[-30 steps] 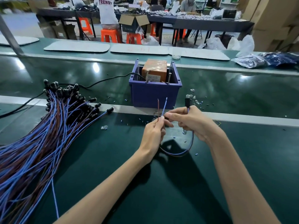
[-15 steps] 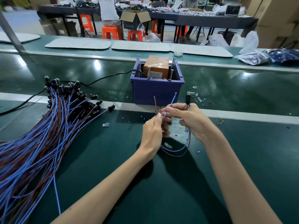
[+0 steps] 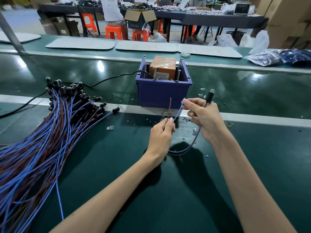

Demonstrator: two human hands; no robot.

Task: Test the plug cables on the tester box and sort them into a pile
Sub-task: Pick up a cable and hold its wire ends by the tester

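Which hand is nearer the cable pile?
Left. The left hand, pinching the brown wire, is right of the cable pile; the right hand, holding the blue wire, is farther right, beyond it.

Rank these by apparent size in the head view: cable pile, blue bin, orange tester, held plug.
1. cable pile, largest, though nearest the camera.
2. blue bin.
3. orange tester, partly hidden in the bin.
4. plug, on the cable that left hand and right hand hold.

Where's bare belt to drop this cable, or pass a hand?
Bare: near belt right of the right hand; also the strip between the cable pile and the left hand. Crowded: the pile, and scattered bits near the blue bin.
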